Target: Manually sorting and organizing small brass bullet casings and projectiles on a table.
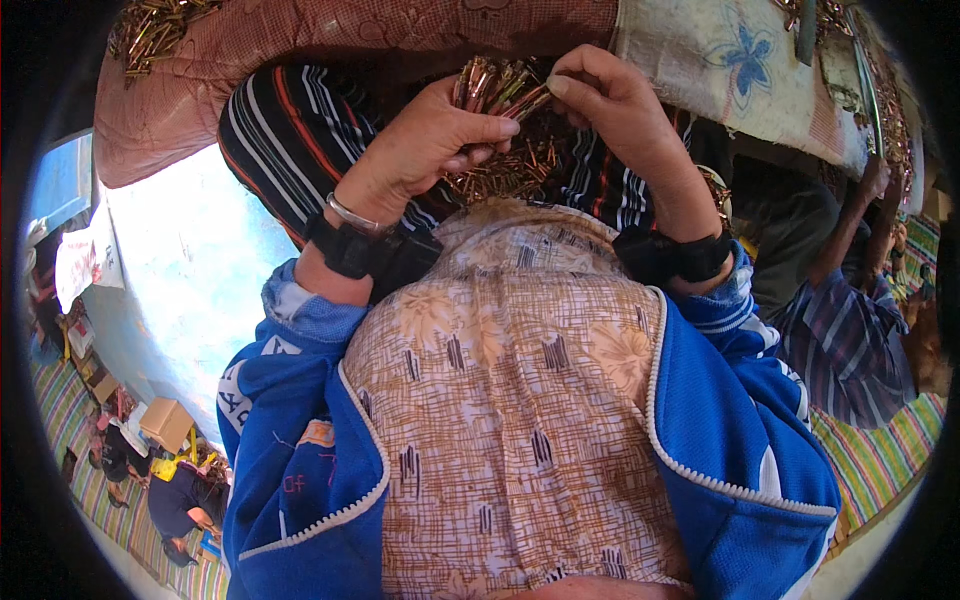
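Observation:
My left hand (pixel 425 140) is closed round a bunch of slim, shiny copper-and-gold strips (pixel 484 84), which stand up fanned between the fingers and thumb. My right hand (pixel 615 105) pinches the end of one reddish strip (pixel 527 103) between thumb and forefinger, at the right side of the bunch. Whether that strip is apart from the others cannot be made out. Below both hands, a heap of similar small coppery pieces (pixel 518 172) lies in my lap, between striped trouser legs. The exact kind of these pieces is too small to tell.
A reddish-brown quilted cushion (pixel 170 110) lies ahead, with more coppery pieces (pixel 160 38) on its far left. To the right are a pale cloth with a blue flower (pixel 745 60) and a person in a striped shirt (pixel 845 335). Other people and a cardboard box (pixel 166 424) are at the lower left.

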Available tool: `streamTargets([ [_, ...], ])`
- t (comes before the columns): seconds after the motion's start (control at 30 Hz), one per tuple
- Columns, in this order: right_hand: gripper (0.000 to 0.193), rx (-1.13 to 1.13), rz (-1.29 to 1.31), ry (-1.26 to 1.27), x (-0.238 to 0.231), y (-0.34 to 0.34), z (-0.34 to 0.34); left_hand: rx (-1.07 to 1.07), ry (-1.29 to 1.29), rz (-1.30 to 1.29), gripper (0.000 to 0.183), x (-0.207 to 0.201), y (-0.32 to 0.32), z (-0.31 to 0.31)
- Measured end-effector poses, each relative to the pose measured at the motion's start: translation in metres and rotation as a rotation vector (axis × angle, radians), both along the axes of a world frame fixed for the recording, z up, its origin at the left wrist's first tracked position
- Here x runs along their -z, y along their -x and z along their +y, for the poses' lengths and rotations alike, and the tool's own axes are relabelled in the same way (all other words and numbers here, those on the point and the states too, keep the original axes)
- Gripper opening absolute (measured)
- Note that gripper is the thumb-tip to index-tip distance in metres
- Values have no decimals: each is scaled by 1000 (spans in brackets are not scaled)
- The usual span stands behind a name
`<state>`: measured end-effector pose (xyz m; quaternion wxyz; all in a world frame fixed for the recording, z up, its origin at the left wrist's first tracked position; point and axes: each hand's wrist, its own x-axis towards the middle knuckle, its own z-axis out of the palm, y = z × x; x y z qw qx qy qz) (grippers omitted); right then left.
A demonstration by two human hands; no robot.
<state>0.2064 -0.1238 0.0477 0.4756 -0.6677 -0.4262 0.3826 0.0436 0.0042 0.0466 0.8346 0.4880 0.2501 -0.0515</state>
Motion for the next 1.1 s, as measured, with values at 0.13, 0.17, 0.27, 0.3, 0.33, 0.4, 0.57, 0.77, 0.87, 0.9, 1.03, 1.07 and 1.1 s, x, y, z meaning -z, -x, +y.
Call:
streamTargets([
  [0.13, 17, -11, -91, 38, 5, -2, 1, -20, -55, -7, 17, -2, 1, -2],
  [0.17, 19, 8, -156, 75, 5, 0, 2, -20, -54, -4, 17, -2, 2, -2],
  [0.27, 22, 62, -63, -36, 5, 7, 5, -35, -99, 5, 17, -1, 3, -3],
  [0.3, 22, 62, -61, -36, 6, 7, 5, -17, -91, -3, 17, 1, 2, -2],
  [0.33, 23, 63, -117, -13, 7, 5, 6, 1, -83, -10, 17, 2, 2, -2],
  [0.4, 25, 66, -170, 10, 9, 5, 5, -26, -117, -3, 17, -1, 2, -5],
  [0.57, 24, 64, 44, 54, 3, 10, 3, -62, -133, 32, 17, -2, 4, -4],
  [0.77, 21, 27, -29, -31, 9, 8, 4, -31, -85, 2, 19, 1, 5, -4],
  [0.87, 21, 37, -201, -53, 7, 7, 3, -38, -93, 10, 20, 0, 4, -5],
  [0.9, 21, 38, -200, -53, 8, 6, 2, -56, -111, 16, 20, 0, 3, -6],
  [1.03, 22, 51, -78, 1, 5, 7, 2, -69, -107, -8, 21, 0, 2, -6],
  [1.07, 23, 75, 38, -5, 5, 9, 2, -69, -107, -6, 21, 1, 2, -6],
  [1.1, 23, 76, 40, -5, 6, 8, 2, -53, -95, -11, 21, 2, 2, -6],
])
